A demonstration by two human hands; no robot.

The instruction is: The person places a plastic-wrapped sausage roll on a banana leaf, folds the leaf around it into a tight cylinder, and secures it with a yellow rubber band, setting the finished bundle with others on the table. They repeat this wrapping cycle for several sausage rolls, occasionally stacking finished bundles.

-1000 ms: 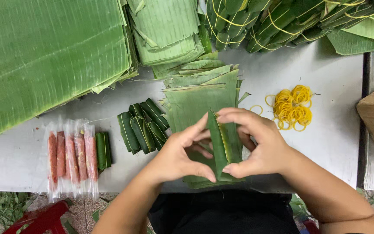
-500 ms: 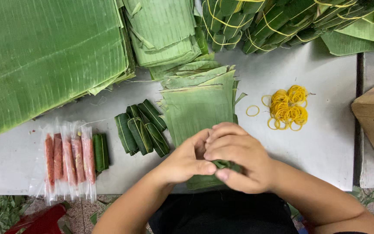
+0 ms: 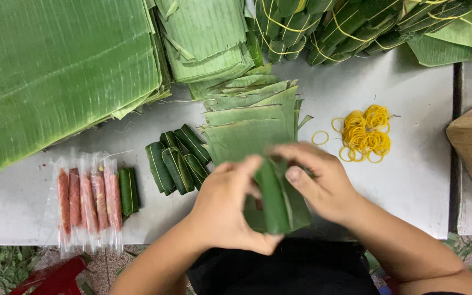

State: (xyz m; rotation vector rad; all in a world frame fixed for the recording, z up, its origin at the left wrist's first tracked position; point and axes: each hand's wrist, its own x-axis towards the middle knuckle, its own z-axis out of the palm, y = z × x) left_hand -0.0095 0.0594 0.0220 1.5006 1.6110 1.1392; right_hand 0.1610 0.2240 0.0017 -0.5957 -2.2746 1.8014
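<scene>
Folded banana-leaf parcel (image 3: 277, 203), dark green, upright near the table's front edge, which I see pinched between both hands. Left hand (image 3: 226, 210) curls closed around its left side; right hand (image 3: 317, 183) grips its right side, thumb pressed on the leaf. Beneath lies a stack of cut leaf pieces (image 3: 247, 117). Left of it, finished leaf rolls (image 3: 176, 159); further left, pink sausage sticks in clear wrap (image 3: 87, 199). To the right, yellow rubber bands (image 3: 365, 133) on the white table (image 3: 422, 180).

Bare forearms, no sleeves, over dark black clothing (image 3: 279, 270).
</scene>
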